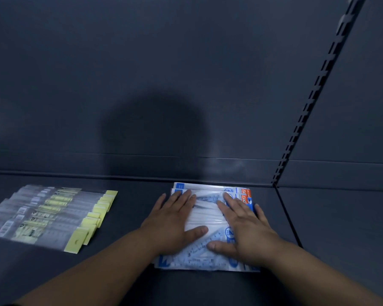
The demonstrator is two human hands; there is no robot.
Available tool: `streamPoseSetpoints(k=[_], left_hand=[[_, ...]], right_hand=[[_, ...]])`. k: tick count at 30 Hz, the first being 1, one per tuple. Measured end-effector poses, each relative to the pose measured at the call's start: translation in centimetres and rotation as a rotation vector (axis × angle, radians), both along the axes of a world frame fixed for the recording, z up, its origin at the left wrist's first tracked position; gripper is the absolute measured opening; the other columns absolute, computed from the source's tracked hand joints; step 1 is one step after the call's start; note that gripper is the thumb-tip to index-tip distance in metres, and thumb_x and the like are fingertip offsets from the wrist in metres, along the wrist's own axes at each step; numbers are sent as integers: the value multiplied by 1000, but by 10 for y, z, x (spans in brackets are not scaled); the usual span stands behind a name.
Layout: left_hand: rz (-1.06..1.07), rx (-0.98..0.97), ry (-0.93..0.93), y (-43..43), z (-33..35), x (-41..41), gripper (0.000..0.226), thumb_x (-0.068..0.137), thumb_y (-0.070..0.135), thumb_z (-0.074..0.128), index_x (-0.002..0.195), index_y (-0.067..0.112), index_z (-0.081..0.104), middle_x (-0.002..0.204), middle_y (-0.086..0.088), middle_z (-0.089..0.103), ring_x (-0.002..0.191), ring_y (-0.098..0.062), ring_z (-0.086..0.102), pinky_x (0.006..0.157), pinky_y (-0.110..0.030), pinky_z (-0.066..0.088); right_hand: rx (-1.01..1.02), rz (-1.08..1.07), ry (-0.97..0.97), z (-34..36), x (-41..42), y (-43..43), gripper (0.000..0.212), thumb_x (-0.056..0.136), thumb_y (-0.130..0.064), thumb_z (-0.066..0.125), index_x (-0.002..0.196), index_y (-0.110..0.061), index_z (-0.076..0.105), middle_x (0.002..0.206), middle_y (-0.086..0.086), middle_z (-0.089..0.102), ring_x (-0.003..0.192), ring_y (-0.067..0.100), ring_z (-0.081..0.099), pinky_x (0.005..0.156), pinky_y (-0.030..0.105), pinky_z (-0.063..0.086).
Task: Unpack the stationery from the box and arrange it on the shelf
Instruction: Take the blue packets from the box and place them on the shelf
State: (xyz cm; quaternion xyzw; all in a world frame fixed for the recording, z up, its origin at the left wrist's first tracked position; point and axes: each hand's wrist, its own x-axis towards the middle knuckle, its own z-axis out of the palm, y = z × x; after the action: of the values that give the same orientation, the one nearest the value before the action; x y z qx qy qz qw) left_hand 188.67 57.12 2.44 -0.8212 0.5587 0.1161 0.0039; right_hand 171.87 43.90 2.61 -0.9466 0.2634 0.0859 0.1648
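Blue ruler packs stacked (lying flat).

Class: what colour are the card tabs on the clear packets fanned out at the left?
The card tabs are pale yellow, clearest in the head view.

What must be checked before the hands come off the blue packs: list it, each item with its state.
1. Left hand flat on the stack of blue packs: ok.
2. Right hand flat on the same stack: ok.
3. Stack lies wholly on the shelf, far end close to the back wall: ok.
4. Pack edges squared: not ok, the far corners are stepped.
5. Apart from the yellow-tagged packs to the left: ok, bare shelf between.
6. More stock left in the box: cannot tell, it is out of view.
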Motion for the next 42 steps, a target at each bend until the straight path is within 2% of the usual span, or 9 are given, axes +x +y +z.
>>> streamPoseSetpoints(k=[3, 9, 14, 17, 20, 26, 30, 34, 42], left_hand=[[-12, -47, -18, 12, 0, -1, 107, 60, 87, -1, 151, 30, -9, 156, 14, -22, 143, -6, -23, 117, -39, -15], [-49, -18, 37, 37, -11, -11, 124, 50, 97, 28, 149, 35, -16, 154, 15, -28, 141, -8, -28, 117, -38, -14], [-5, -75, 78, 24, -6, -6, 113, 67, 82, 51, 150, 35, -8, 157, 13, -22, 143, -11, -22, 119, -34, -8], [-27, -82, 126, 29, -7, -10, 112, 68, 78, 57, 150, 36, -5, 157, 12, -20, 144, -12, -21, 119, -31, -4], [-58, -76, 184, 37, -8, -12, 107, 69, 71, 63, 150, 41, -1, 157, 17, -16, 144, -8, -20, 120, -30, 0], [-92, -55, 162, 35, -6, -11, 96, 73, 71, 59, 147, 49, 2, 157, 16, -18, 144, -12, -22, 120, -35, -1], [-82, -17, 178, 43, -11, -13, 94, 76, 75, 51, 145, 51, -6, 154, 17, -25, 141, -11, -29, 120, -38, 3], [-86, -20, 147, 48, -15, -18, 92, 77, 78, 43, 145, 50, -13, 153, 14, -31, 138, -11, -34, 119, -38, -1], [-50, -57, 160, 53, -14, -23, 89, 82, 73, 44, 148, 43, -7, 155, 15, -25, 141, -12, -29, 120, -37, 1]], right_hand=[[-35, 11, -49, 4, -4, 5, 113, 66, -86, 47, 153, -36, -4, 157, -18, -22, 145, 6, -19, 118, 42, -15], [-63, 54, 1, 0, -10, 20, 110, 67, -86, 47, 151, -40, -7, 157, -19, -22, 145, 6, -20, 115, 47, -20], [-121, -35, -29, 7, -4, 23, 100, 75, -80, 45, 153, -37, 1, 160, -14, -12, 147, 11, -15, 116, 48, -16], [-128, -1, -22, 10, -10, 31, 115, 58, -93, 35, 153, -37, 2, 161, -12, -11, 147, 11, -15, 116, 48, -17], [-127, -4, -13, 9, -18, 41, 114, 60, -89, 48, 152, -37, 7, 161, -12, -6, 148, 10, -10, 116, 48, -17], [-176, -71, -55, 15, -26, 51, 100, 67, -82, 53, 149, -33, 21, 158, -13, 15, 146, 7, 10, 118, 47, -10], [-141, -70, 6, 8, -32, 60, 98, 73, -86, 36, 150, -43, -6, 160, -14, -12, 148, 13, -10, 117, 48, -13], [-118, -54, 41, 1, -33, 63, 106, 53, -90, 1, 148, -46, -14, 157, -14, -26, 146, 16, -20, 116, 50, -14], [-121, -55, 38, 0, -31, 61, 101, 62, -91, 10, 150, -44, -7, 160, -12, -16, 148, 18, -15, 117, 52, -11]])
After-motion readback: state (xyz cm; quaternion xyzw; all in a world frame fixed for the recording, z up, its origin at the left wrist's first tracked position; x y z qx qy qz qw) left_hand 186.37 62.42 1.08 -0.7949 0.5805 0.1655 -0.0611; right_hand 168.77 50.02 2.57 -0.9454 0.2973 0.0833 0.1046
